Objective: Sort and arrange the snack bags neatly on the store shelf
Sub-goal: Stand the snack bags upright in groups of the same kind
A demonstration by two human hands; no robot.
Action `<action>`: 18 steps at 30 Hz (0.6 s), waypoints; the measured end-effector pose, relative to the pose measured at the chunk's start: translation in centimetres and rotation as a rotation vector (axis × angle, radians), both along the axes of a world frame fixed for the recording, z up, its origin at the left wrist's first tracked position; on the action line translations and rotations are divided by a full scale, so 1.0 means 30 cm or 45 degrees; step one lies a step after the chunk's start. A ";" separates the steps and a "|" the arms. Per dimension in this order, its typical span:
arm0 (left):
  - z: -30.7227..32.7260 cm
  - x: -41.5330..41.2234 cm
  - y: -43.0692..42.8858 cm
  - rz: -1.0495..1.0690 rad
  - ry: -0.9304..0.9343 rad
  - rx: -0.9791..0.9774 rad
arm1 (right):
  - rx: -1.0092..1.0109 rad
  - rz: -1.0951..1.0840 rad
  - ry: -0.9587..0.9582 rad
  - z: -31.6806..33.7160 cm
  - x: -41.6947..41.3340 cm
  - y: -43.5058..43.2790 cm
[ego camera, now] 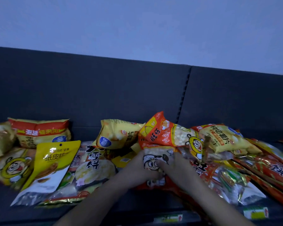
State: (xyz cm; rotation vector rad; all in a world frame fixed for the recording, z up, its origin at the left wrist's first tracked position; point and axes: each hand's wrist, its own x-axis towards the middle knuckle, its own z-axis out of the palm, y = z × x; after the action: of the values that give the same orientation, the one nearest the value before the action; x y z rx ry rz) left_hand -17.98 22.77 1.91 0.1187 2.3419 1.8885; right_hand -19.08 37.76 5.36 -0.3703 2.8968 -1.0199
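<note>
Gripping the cartoon-face bag [155, 158] near the middle of the shelf [137, 203], the left hand [134, 167] curls round its left edge. The right hand [176, 165] closes on its right side, fingers [164, 165] bent over the printed face, though blur hides how tight the hold is. The bag lies at the front of the heap, just below an orange bag [160, 132] that tips over its top.

The sorting looks barely begun. The snack bags [91, 162] lie mixed and overlapping, some flat and some propped at angles. One yellow chip bag [41, 132] sits at the left and another like it [224, 137] at the right, well apart. A yellow pouch [55, 160] slants across flatter packs, and red packs [276, 173] fan out at the far right. Grouping like with like and standing them in rows all seems left to do.

The shelf is dark, with a dark back panel [104, 88] split by a vertical seam. Price labels [255, 212] line its front lip. Above is a plain pale wall [137, 26] in dim light.
</note>
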 end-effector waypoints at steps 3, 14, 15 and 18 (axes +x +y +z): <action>0.060 0.031 -0.110 0.017 0.027 -0.035 | -0.089 0.121 -0.027 0.065 0.040 -0.090; 0.177 0.224 -0.529 0.276 0.224 -0.108 | -0.405 0.384 0.031 0.074 0.066 -0.512; 0.172 0.241 -0.572 0.311 0.240 -0.115 | -0.413 0.422 0.032 0.069 0.068 -0.558; 0.143 0.301 -0.708 0.459 0.227 -0.084 | -0.434 0.583 0.037 0.034 0.074 -0.700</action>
State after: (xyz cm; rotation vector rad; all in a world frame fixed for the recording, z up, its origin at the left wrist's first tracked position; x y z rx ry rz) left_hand -8.96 1.54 6.19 -0.1605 2.6941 2.0233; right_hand -16.85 16.75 6.39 -1.0109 2.4643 -1.4089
